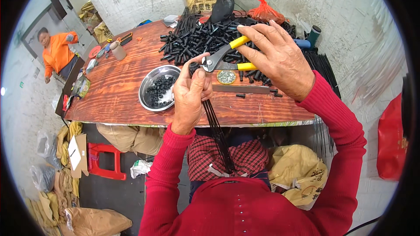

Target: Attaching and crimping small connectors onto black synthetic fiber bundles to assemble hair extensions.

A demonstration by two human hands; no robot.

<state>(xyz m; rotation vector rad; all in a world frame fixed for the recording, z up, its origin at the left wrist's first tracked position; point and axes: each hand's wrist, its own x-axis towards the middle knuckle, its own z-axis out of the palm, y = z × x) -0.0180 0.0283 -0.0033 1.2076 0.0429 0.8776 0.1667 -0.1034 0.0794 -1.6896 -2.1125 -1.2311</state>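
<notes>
Table (118, 91): a reddish wood-grain top is seen running from lower left to upper right, with everything else resting on it or held above its near edge.
Heap of black tubes (197, 39): short black plastic pieces are piled at the far middle of the table, just behind both hands.
Person in orange (57, 52): seen standing well apart at the far left, beyond the table's end.
Red bag (267, 12): a knotted red plastic bag is set at the far edge, beside a tan sack against the wall.
Steel bowl (151, 98): a round metal bowl is placed just left of the left hand; small black rings are held in it.
Right hand (278, 57): closed around the yellow handles of the pliers, fingers wrapped over the upper handle, thumb side toward the lower one.
Left hand (189, 94): raised over the near table edge, thumb and fingers pressed together on the top of the bundle of black rods.
Bundle of black rods (216, 131): thin black rods are gripped at the top and hang down toward the lap, over checked cloth.
Pliers (223, 59): the metal head is brought to the top end of the bundle, right at the left thumb; whether the head is touching it cannot be told.
Small round tin (226, 77): lies on the table just under the pliers.
Flat metal bar (240, 89): lies along the table just nearer than the tin.
</notes>
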